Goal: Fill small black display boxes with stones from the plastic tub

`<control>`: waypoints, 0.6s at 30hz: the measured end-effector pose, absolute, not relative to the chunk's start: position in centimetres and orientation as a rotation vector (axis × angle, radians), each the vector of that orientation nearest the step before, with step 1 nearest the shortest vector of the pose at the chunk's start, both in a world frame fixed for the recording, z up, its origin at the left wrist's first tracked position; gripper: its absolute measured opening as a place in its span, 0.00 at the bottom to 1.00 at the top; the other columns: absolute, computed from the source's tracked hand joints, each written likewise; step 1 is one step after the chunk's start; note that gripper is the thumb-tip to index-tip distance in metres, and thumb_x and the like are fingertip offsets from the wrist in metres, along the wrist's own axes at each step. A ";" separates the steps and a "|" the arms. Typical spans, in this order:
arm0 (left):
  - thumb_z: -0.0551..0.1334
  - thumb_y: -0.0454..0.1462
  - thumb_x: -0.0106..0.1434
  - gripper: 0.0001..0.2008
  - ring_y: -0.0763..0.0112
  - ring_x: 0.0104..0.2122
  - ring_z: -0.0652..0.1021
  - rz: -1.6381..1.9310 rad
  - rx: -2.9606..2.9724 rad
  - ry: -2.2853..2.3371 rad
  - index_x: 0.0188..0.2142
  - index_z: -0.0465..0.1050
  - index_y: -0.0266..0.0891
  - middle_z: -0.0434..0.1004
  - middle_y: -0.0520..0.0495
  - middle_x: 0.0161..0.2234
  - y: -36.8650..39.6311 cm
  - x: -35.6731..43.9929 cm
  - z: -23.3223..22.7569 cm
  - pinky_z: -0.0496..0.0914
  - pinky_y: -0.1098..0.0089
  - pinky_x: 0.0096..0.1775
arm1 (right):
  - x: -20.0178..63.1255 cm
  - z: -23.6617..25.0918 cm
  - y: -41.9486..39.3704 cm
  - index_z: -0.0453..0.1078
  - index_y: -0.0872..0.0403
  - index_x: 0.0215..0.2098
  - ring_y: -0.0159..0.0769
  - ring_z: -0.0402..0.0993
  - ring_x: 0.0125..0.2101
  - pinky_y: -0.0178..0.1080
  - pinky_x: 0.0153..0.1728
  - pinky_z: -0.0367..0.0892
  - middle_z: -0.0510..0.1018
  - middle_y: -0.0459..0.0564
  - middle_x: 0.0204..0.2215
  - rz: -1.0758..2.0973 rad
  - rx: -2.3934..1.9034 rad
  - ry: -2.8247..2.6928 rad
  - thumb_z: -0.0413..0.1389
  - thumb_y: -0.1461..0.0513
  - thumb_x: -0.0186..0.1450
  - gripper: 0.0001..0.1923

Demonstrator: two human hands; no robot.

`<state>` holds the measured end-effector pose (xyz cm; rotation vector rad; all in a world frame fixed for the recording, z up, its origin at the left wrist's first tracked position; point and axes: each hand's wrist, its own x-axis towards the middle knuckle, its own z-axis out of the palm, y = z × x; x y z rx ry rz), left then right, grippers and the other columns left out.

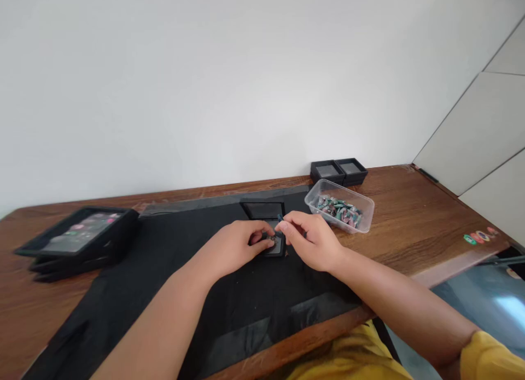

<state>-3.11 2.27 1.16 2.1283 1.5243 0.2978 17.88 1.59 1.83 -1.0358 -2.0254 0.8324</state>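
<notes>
A small black display box (277, 250) lies on the black mat with its lid (264, 209) raised at the back. My left hand (235, 246) reaches over the box, thumb and fingers closed together on or against a small brownish piece (272, 238) inside it; the fingertips partly hide that piece. My right hand (314, 240) is at the box's right side, its thumb and index finger pinching a small dark blue-green piece (280, 218) that looks like stone. A clear plastic tub (369, 218) beside the right hand contains many colourful pieces, some green and some pinkish.
Two stacks of black boxes (338, 171) stand against the wall. On the left, more black cases (131, 227) are piled, the top one showing pink and green bits under a clear window. A black mat (164, 281) covers part of the wooden table (394, 232); round stickers (482, 236) mark its right side.
</notes>
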 end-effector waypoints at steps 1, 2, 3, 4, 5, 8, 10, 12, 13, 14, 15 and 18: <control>0.57 0.50 0.63 0.15 0.67 0.24 0.70 0.283 2.128 1.524 0.35 0.79 0.47 0.70 0.54 0.23 2.3 -3.1 1.2 0.56 0.67 0.28 | 17.9 1.8 1.6 0.72 0.53 0.33 0.30 0.69 0.24 0.34 0.28 0.57 0.75 0.44 0.23 0.836 -1.032 -2.024 0.51 0.57 0.74 0.15; 0.57 0.50 0.64 0.15 0.67 0.24 0.70 0.274 2.133 1.520 0.33 0.78 0.46 0.70 0.53 0.24 2.3 -3.1 1.3 0.57 0.68 0.28 | 17.9 1.8 1.6 0.73 0.53 0.33 0.30 0.69 0.24 0.34 0.28 0.57 0.75 0.44 0.23 0.840 -1.030 -2.024 0.51 0.57 0.74 0.14; 0.57 0.50 0.64 0.15 0.67 0.25 0.71 0.274 2.144 1.515 0.33 0.77 0.45 0.70 0.53 0.24 2.3 -3.1 1.3 0.57 0.68 0.29 | 17.9 1.8 1.6 0.73 0.53 0.34 0.30 0.70 0.24 0.34 0.28 0.57 0.75 0.44 0.23 0.842 -1.029 -2.023 0.51 0.57 0.74 0.14; 0.57 0.49 0.64 0.15 0.67 0.26 0.71 0.282 2.159 1.514 0.32 0.77 0.45 0.71 0.53 0.25 2.3 -3.1 1.3 0.58 0.67 0.29 | 17.9 1.8 1.6 0.73 0.53 0.35 0.30 0.70 0.24 0.34 0.28 0.57 0.75 0.44 0.23 0.842 -1.029 -2.022 0.51 0.57 0.74 0.14; 0.56 0.49 0.64 0.15 0.67 0.26 0.71 0.297 2.174 1.517 0.32 0.76 0.45 0.72 0.52 0.25 2.4 -3.1 1.3 0.59 0.67 0.30 | 18.0 1.8 1.6 0.73 0.54 0.35 0.30 0.70 0.24 0.34 0.28 0.57 0.75 0.44 0.23 0.840 -1.026 -2.023 0.51 0.57 0.74 0.14; 0.56 0.47 0.63 0.14 0.66 0.28 0.73 0.329 2.181 1.512 0.32 0.76 0.44 0.74 0.52 0.27 2.4 -3.2 1.4 0.61 0.67 0.31 | 18.0 1.6 1.7 0.73 0.54 0.34 0.30 0.69 0.25 0.34 0.28 0.59 0.75 0.44 0.23 0.844 -1.011 -2.013 0.51 0.56 0.73 0.14; 0.56 0.47 0.63 0.14 0.66 0.28 0.74 0.320 2.159 1.472 0.34 0.77 0.45 0.75 0.52 0.28 2.3 -3.2 1.4 0.62 0.67 0.32 | 17.9 1.4 1.7 0.73 0.54 0.34 0.30 0.69 0.24 0.33 0.28 0.60 0.74 0.44 0.23 0.930 -0.977 -1.963 0.51 0.56 0.73 0.15; 0.56 0.47 0.62 0.13 0.66 0.28 0.74 0.295 2.141 1.435 0.35 0.77 0.45 0.76 0.52 0.28 2.2 -3.2 1.6 0.63 0.68 0.32 | 17.8 1.2 1.9 0.73 0.54 0.35 0.29 0.68 0.22 0.33 0.26 0.61 0.73 0.43 0.22 1.096 -0.926 -1.868 0.50 0.54 0.73 0.16; 0.57 0.46 0.61 0.13 0.67 0.28 0.74 0.280 2.140 1.428 0.35 0.78 0.45 0.77 0.52 0.28 2.1 -3.2 1.8 0.63 0.68 0.32 | 17.7 1.1 2.0 0.72 0.54 0.36 0.28 0.67 0.21 0.32 0.25 0.61 0.72 0.42 0.22 1.182 -0.902 -1.813 0.50 0.53 0.73 0.16; 0.57 0.46 0.60 0.13 0.67 0.28 0.75 0.263 2.145 1.429 0.34 0.78 0.45 0.77 0.51 0.28 2.0 -3.2 1.9 0.64 0.68 0.32 | 17.6 1.0 2.1 0.72 0.54 0.36 0.27 0.66 0.20 0.32 0.24 0.61 0.72 0.42 0.22 1.255 -0.883 -1.764 0.50 0.51 0.72 0.17; 0.58 0.46 0.59 0.12 0.66 0.29 0.75 0.246 2.153 1.439 0.33 0.79 0.46 0.78 0.51 0.29 1.9 -3.2 2.1 0.65 0.67 0.33 | 17.5 1.0 2.2 0.72 0.54 0.35 0.27 0.65 0.20 0.31 0.23 0.61 0.71 0.42 0.21 1.307 -0.870 -1.726 0.51 0.50 0.72 0.17; 0.59 0.44 0.57 0.12 0.64 0.31 0.77 0.217 2.188 1.469 0.31 0.80 0.47 0.80 0.51 0.30 1.7 -3.3 2.6 0.67 0.66 0.35 | 17.4 1.0 2.4 0.71 0.54 0.34 0.26 0.65 0.19 0.31 0.23 0.61 0.71 0.41 0.20 1.373 -0.848 -1.667 0.52 0.49 0.71 0.18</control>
